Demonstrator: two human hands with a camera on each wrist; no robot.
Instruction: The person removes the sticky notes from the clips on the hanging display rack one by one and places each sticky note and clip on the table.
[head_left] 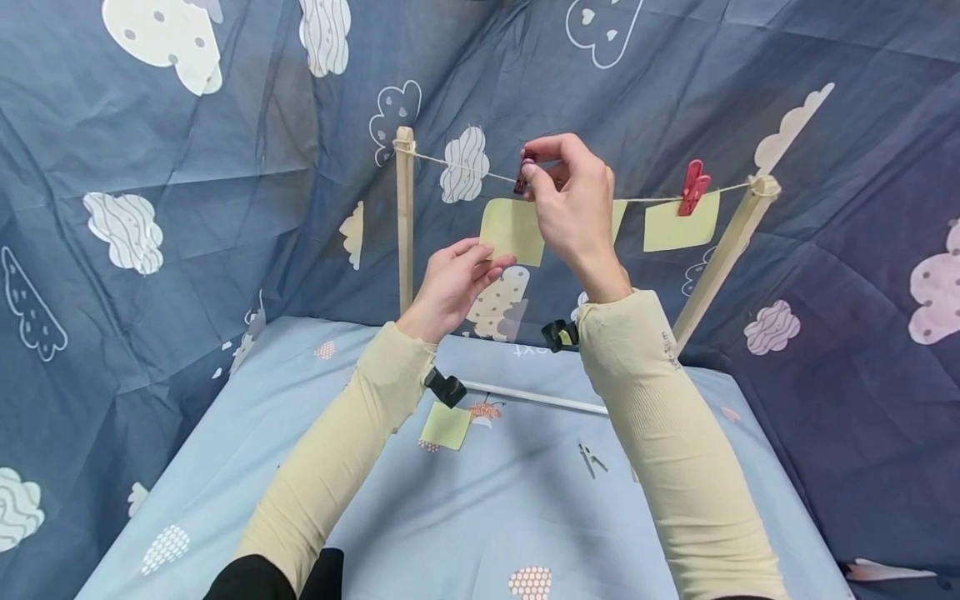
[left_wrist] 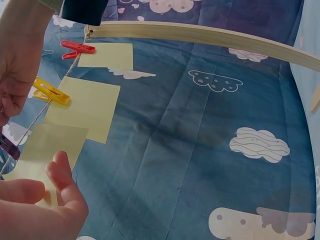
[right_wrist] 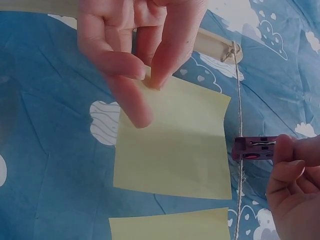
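Note:
My left hand pinches the lower left corner of a pale yellow sticky note between thumb and fingers. The note hangs just under a thin string. My right hand holds a dark purple clothespin at its handle end, with its front end over the string. In the right wrist view the note's upper edge lies a little apart from string and clothespin. Alongside hang two more notes: one by a yellow clothespin, the other by a red clothespin.
Two wooden posts carry the string's ends. On the light blue cloth lie another yellow note, a white rod and a small pale clip-like item. Dark blue cloud-print fabric hangs behind.

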